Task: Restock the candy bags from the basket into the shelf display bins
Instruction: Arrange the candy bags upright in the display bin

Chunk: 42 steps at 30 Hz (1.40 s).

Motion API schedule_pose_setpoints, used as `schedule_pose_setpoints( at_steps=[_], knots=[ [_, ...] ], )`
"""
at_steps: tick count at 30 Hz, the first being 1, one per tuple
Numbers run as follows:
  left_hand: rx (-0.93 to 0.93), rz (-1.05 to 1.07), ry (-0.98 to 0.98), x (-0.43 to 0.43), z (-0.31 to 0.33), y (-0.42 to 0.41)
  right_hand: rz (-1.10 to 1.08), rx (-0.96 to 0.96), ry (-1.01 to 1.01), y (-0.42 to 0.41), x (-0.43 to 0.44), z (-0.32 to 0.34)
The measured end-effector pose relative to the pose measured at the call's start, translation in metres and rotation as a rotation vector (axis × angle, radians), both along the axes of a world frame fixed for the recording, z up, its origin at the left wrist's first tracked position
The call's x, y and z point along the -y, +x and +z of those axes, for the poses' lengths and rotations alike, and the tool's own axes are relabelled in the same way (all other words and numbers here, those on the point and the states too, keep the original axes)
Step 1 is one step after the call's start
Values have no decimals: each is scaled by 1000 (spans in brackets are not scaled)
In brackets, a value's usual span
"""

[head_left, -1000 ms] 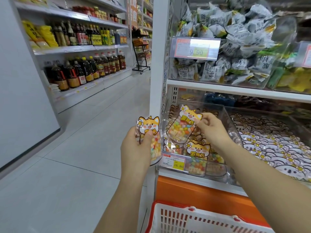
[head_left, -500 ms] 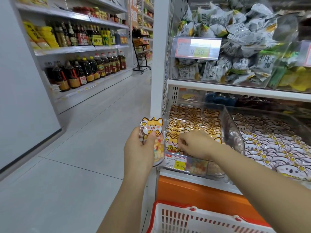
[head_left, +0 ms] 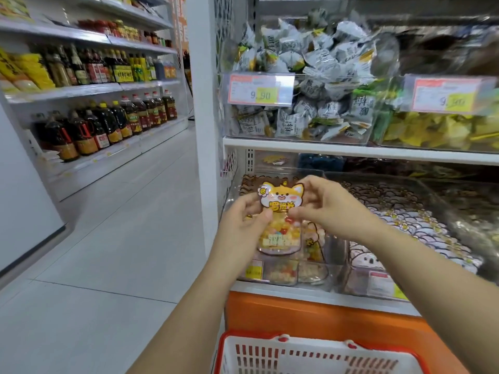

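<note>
The white basket (head_left: 270,336) is cut off by the bottom edge, its contents out of sight. The left hand (head_left: 243,220) covers the left edge of the candy bag (head_left: 280,211), the right hand (head_left: 332,209) covers its right side, and the left forearm hides part of the bin's yellow price tag (head_left: 253,269). Small print on the upper price labels (head_left: 260,89) is too blurred to read, and the yellow packets (head_left: 437,129) at far right are smeared and cropped.

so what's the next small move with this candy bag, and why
Probably ease the candy bag forward and down into the clear bin: left hand and right hand both hold it upright in front of that bin, which already holds matching bags.
</note>
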<state>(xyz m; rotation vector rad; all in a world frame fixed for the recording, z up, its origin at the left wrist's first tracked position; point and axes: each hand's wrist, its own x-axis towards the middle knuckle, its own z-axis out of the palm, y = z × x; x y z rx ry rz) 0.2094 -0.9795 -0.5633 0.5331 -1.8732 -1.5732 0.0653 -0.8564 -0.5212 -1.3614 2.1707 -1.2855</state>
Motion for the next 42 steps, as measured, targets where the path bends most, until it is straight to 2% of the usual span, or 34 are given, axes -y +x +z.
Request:
schedule_pose_setpoints(
  at_steps=[3,6,9,12,15,17,20,24,26,27,29,31,34,36,37,39,41,42],
  knots=[
    [127,19,-273,5,-13,-22,-260,-169,-82,-27,-20,-3],
    [363,-17,-620,10,-35,-37,-429,-282,-129,-39,-32,-14],
    [500,11,-903,15,-48,-44,-441,-332,-95,-43,-31,-26],
    [486,46,-995,18,-52,-46,-388,-318,5,-46,-24,-33],
    [482,65,-1022,25,-58,-47,-325,-308,150,-47,-18,-34],
    [459,86,-1000,30,-64,-48,-382,-353,104,-47,-19,-33],
    [448,73,-999,30,-71,-50,-476,-348,-74,-47,-28,-23],
    [460,119,-950,29,-74,-50,-366,-246,-55,-40,-27,-25],
    [465,148,-930,30,-74,-50,-273,-246,82,-36,-22,-38],
    [460,157,-926,30,-74,-50,-236,-337,214,-35,-20,-45],
    [444,167,-916,30,-76,-51,-199,-669,494,-33,-15,-56],
    [410,169,-910,29,-77,-50,-179,-875,674,-29,-9,-58],
    [321,126,-920,22,-75,-49,-124,-943,878,-28,-4,-48],
    [278,76,-930,18,-75,-48,-62,-839,1005,-32,-4,-39],
    [265,62,-921,18,-75,-48,-49,-724,1004,-35,-4,-34],
    [256,60,-884,18,-73,-48,-83,-541,826,-40,-1,-24],
    [269,50,-862,15,-69,-49,-170,-525,583,-43,7,-24],
    [286,33,-869,12,-68,-49,-187,-546,530,-42,11,-27]
  ],
)
